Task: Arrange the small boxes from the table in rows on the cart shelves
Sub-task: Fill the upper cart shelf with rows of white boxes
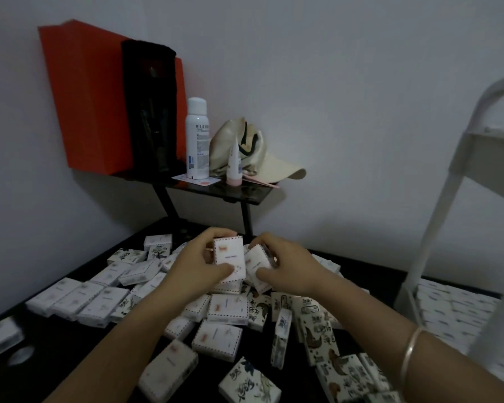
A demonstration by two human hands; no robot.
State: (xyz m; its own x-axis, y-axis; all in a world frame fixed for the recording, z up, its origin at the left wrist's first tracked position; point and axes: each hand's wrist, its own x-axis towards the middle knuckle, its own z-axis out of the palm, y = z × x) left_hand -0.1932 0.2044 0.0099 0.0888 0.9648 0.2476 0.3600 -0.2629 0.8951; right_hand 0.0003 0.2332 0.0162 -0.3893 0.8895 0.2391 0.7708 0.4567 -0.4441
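The left hand [195, 267] pinches an upright white dotted-edge cardboard box [229, 255]; at its three o'clock, the right hand [288, 266] grips a tilted white cardboard box [258, 264].

The black table [56, 359] carries small boxes [227, 309] scattered loosely: some flat, some on edge, several overlapping. A raised black stand [245, 193] at its rear carries 1 red box [90, 106], 1 black cylinder [152, 112], 1 white spray can [197, 138], 1 tube [234, 167] and 1 cap [277, 170]. The white cart [437, 228], at right, carries further boxes [454, 309] in flat rows.
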